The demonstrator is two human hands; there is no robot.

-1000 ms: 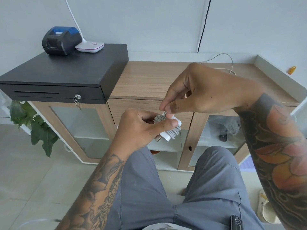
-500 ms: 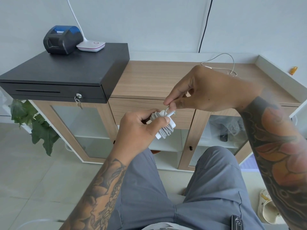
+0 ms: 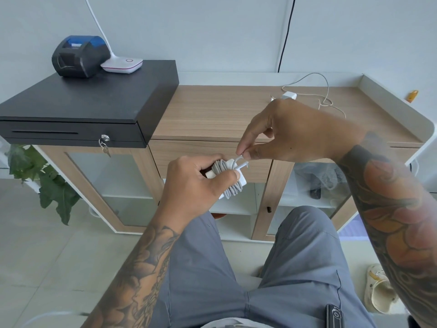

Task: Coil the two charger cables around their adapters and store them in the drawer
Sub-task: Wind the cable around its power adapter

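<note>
1. The left hand (image 3: 196, 185) grips a white adapter (image 3: 241, 177) wrapped in grey cable (image 3: 224, 169), near the drawer (image 3: 189, 152) front.
2. The right hand (image 3: 295, 133) pinches the cable's end.
3. A second charger (image 3: 289, 95) lies uncoiled on the far counter (image 3: 212, 114).

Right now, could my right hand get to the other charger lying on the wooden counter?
Probably yes, once freed. The right hand pinches the cable end at the coiled adapter. The second charger lies just beyond it on the counter, with nothing between.
</note>
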